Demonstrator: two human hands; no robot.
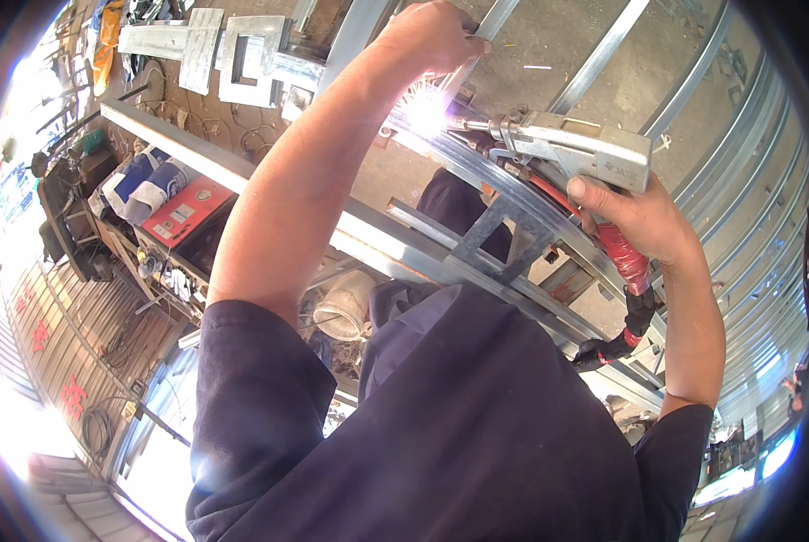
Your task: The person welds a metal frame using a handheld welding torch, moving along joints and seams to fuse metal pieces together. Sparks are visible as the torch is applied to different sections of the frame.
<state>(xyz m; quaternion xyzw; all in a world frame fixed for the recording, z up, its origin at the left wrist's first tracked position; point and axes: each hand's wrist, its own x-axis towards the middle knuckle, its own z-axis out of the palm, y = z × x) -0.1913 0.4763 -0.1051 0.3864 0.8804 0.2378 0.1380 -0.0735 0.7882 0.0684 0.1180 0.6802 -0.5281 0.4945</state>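
My right hand [635,217] is wrapped round the handle of a silver welding gun [558,140], its grip bound in red tape. The gun's nozzle points left, and a bright white-violet arc with sparks glows at its tip, on a long galvanized steel beam [504,176]. Beyond the arc, my left hand [433,34] is closed with its fingers curled at a narrow metal bar [493,25] that slants down towards the weld. The glare hides the joint itself. A dark and red cable [637,307] hangs from the gun beside my right forearm.
Another steel beam [377,244] crosses below my left arm. Flat metal plates [253,59] lie at the upper left, near a red-topped machine [186,212] on a stand. A whitish bucket [343,307] is below. Long metal profiles [739,172] fill the right side.
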